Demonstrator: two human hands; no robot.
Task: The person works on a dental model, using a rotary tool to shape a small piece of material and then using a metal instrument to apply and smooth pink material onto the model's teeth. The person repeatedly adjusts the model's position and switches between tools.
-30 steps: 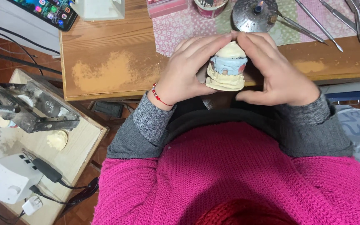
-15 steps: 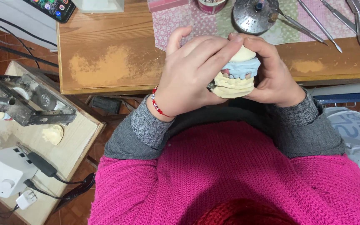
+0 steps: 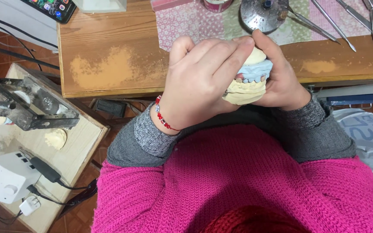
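On the side stand at far left lies a small plaster piece (image 3: 56, 139). My left hand (image 3: 199, 82) wraps over the dental cast (image 3: 249, 80), fingers curled around its top. My right hand (image 3: 283, 80) cups it from behind, probably gripping too, just above the wooden table (image 3: 113, 64) edge.

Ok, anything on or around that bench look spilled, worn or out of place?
The wooden bench top has pale worn or dusty patches, one left of the hands and a smaller one on the right. A loose plaster cast lies alone on the side stand. The dental model held in both hands looks intact.
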